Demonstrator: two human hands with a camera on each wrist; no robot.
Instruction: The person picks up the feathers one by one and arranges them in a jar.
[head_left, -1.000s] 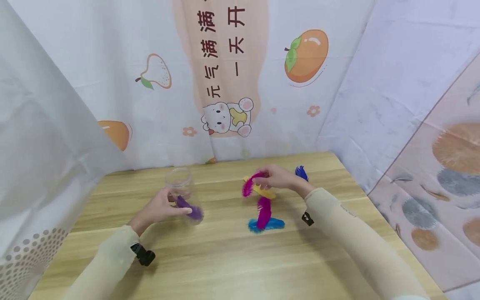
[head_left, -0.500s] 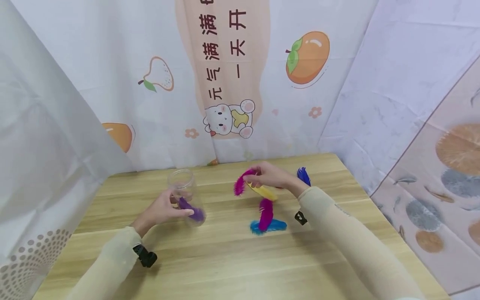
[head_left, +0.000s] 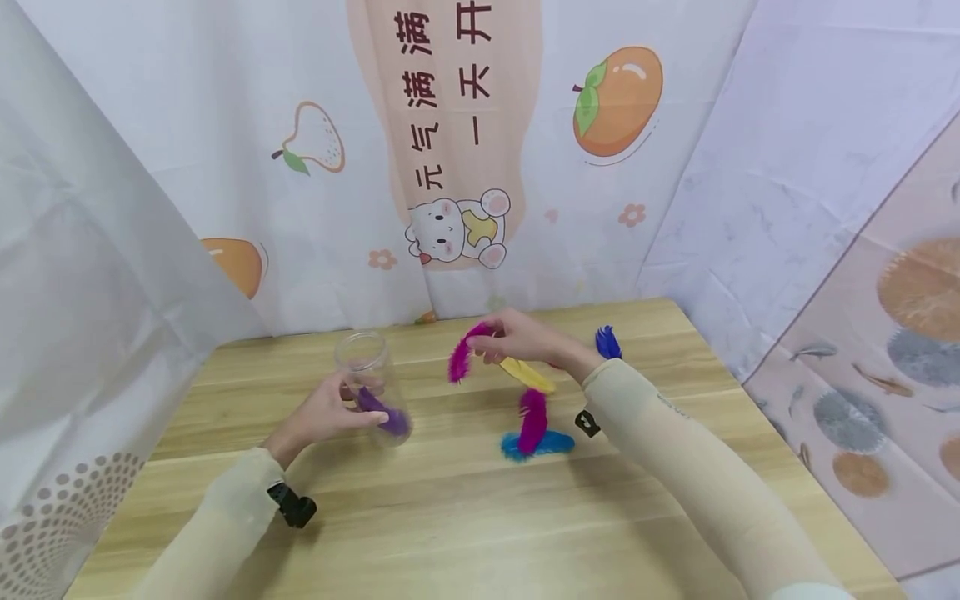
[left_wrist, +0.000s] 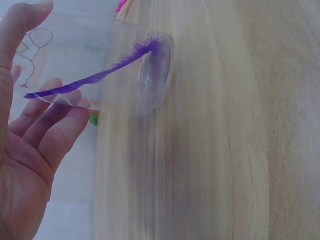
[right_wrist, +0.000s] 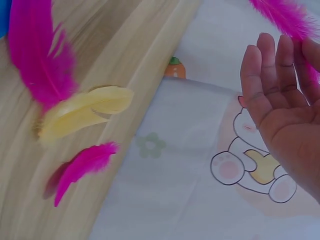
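My left hand (head_left: 322,414) grips a clear, tall cup (head_left: 363,354) standing on the table, thumb on the near side and fingers round the far side. Inside it a purple feather (left_wrist: 102,75) leans at a slant, its fluffy end near the bottom. Between thumb and fingertips my right hand (head_left: 521,340) pinches a magenta feather (head_left: 460,358), raised over the table to the right of the cup. Beneath and beside that hand lie a yellow feather (head_left: 528,377) and a second magenta feather (head_left: 534,421), which crosses a light blue feather (head_left: 557,442).
A dark blue feather (head_left: 607,342) rests at the back right, beyond the right forearm. Another pink feather (right_wrist: 85,167) lies near the yellow one in the right wrist view. Printed cloth (head_left: 300,250) hangs behind the wooden table (head_left: 450,517) and at both sides.
My right hand has moved left towards the cup, carrying the magenta feather away from over the yellow one. The left hand keeps its grip on the cup in the same place.
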